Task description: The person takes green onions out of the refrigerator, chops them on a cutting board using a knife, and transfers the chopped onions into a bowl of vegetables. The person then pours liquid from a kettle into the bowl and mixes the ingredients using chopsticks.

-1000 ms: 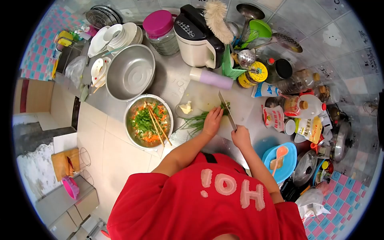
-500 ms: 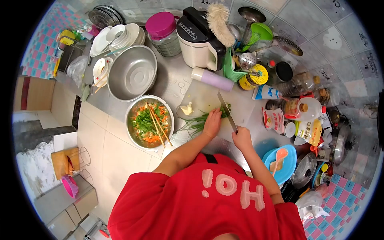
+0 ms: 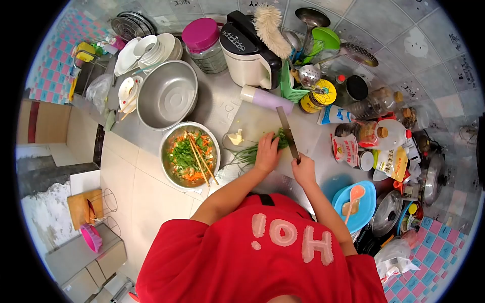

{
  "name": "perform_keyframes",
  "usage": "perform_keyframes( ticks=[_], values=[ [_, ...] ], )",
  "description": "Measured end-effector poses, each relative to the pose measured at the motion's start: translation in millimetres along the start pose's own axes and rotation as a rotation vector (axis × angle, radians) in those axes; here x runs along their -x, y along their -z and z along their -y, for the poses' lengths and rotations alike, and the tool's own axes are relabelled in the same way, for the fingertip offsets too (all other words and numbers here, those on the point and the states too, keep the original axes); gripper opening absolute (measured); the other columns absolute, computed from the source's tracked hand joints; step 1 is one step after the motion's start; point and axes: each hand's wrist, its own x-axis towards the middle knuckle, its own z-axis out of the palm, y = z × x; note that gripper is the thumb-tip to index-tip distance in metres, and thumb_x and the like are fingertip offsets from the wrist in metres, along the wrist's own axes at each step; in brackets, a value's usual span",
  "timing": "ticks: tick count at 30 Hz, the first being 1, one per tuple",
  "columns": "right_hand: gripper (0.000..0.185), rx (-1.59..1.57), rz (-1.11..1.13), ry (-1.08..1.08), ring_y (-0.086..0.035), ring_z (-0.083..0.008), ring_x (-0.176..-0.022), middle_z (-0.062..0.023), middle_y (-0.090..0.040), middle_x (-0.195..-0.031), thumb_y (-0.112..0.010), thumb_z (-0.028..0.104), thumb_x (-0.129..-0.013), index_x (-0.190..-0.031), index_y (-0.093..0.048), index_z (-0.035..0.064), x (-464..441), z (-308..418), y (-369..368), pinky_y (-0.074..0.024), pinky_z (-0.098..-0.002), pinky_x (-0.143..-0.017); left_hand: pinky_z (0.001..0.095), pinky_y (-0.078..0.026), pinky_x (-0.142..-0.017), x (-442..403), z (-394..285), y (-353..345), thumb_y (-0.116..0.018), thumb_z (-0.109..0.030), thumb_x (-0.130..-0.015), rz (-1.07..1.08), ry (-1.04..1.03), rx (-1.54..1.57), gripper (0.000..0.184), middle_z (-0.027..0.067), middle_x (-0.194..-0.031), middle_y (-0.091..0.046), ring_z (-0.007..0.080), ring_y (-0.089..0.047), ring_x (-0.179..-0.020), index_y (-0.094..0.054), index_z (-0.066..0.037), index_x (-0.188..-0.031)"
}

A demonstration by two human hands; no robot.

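My right hand [image 3: 304,170] grips a kitchen knife [image 3: 286,129] by its handle, its blade pointing away from me. Beside the blade, my left hand [image 3: 268,154] is closed over a bunch of thin green onions [image 3: 243,156], whose long ends trail out to the left. Chopped green bits [image 3: 282,138] lie between the fingertips and the blade. All this rests on a pale cutting board [image 3: 255,119], with a small pale-yellow piece of food [image 3: 235,137] near its left side. To the left stands a metal bowl [image 3: 162,162] of shredded carrot and chopped greens, with chopsticks [image 3: 197,155] laid across it.
A large empty-looking steel basin [image 3: 174,93] stands behind the bowl. A lilac bottle [image 3: 266,99] lies along the board's far edge. Soymilk maker [image 3: 247,60], utensil basket [image 3: 292,90] and several jars line the wall. On the right is a blue basin [image 3: 365,204] with an orange spoon.
The knife has shifted slightly left and its blade stands more upright over the board. My left hand has moved a little left and nearer me along the green onions.
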Motion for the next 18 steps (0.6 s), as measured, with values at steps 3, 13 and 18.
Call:
perform_keyframes(
  ticks=[3, 13, 18],
  values=[
    [0.017, -0.002, -0.006, 0.021, -0.060, -0.0432, -0.068, -0.0265, -0.059, -0.070, -0.055, 0.011, -0.078, -0.083, -0.061, -0.0038, 8.4, 8.9, 16.9, -0.0475, -0.0459, -0.063, 0.0517, -0.025, -0.108, -4.9, -10.5, 21.0, -0.074, -0.021, -0.071, 0.131, 0.020, -0.186, 0.064, 0.0197, -0.136, -0.040, 0.0362, -0.036, -0.128, -0.049, 0.000, -0.125],
    [0.021, 0.243, 0.098, 0.035, -0.062, -0.0435, -0.078, -0.0268, -0.062, -0.077, -0.055, 0.011, -0.077, -0.092, -0.065, 0.0003, 10.8, 12.6, 18.3, -0.0494, -0.0503, -0.074, 0.0514, -0.019, -0.112, 13.8, -1.2, 31.0, -0.070, -0.036, -0.074, 0.375, -0.051, -0.238, 0.090, 0.0204, -0.146, -0.031, 0.0352, -0.027, -0.136, -0.028, 0.003, -0.142],
    [0.032, 0.390, 0.242, -0.051, -0.062, -0.0430, -0.082, -0.0255, -0.064, -0.083, -0.055, 0.011, -0.078, -0.107, -0.066, 0.0047, -8.1, 11.6, 15.9, -0.0503, -0.0499, -0.077, 0.0503, -0.018, -0.112, 15.3, 2.1, 32.6, -0.065, -0.037, -0.079, 0.414, -0.101, -0.274, 0.085, 0.0182, -0.147, -0.030, 0.0326, -0.026, -0.137, -0.026, 0.003, -0.143]
  ],
)
